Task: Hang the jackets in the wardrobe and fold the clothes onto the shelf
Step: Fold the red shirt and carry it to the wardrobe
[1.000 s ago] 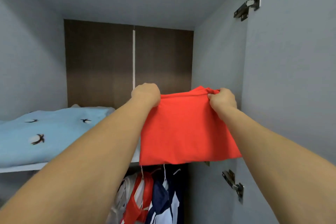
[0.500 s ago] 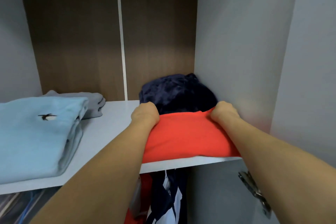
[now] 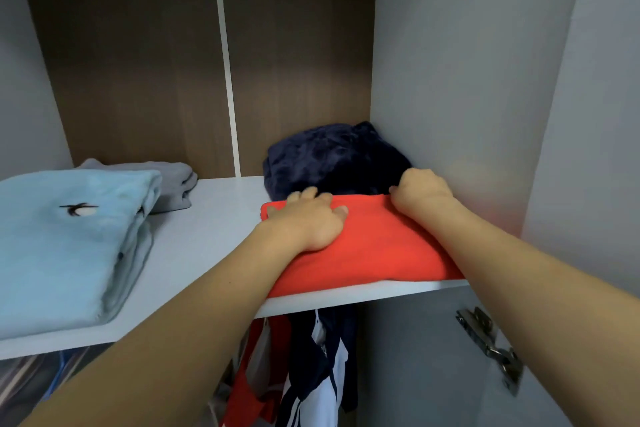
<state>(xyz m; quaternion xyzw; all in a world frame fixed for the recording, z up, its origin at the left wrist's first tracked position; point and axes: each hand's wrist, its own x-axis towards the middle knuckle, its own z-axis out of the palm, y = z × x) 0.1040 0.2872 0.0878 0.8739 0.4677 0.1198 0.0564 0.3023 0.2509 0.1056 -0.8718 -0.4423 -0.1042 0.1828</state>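
A folded red garment (image 3: 374, 250) lies on the right end of the white wardrobe shelf (image 3: 214, 225), its near edge at the shelf's front lip. My left hand (image 3: 308, 218) presses flat on its far left part, fingers spread. My right hand (image 3: 420, 194) has its fingers curled over the garment's far right corner, close to the side wall. Directly behind the red garment sits a rumpled navy garment (image 3: 332, 159). Below the shelf hang jackets (image 3: 311, 357) in red, navy and white.
A folded light blue garment (image 3: 69, 239) with a small bird print fills the shelf's left end, with a folded grey garment (image 3: 173, 184) behind it. The grey side wall (image 3: 450, 80) bounds the right. A metal door hinge (image 3: 491, 347) sticks out at lower right.
The red garment came up from in front of the shelf and now lies on it. My left hand went from gripping its corner to lying flat on top.
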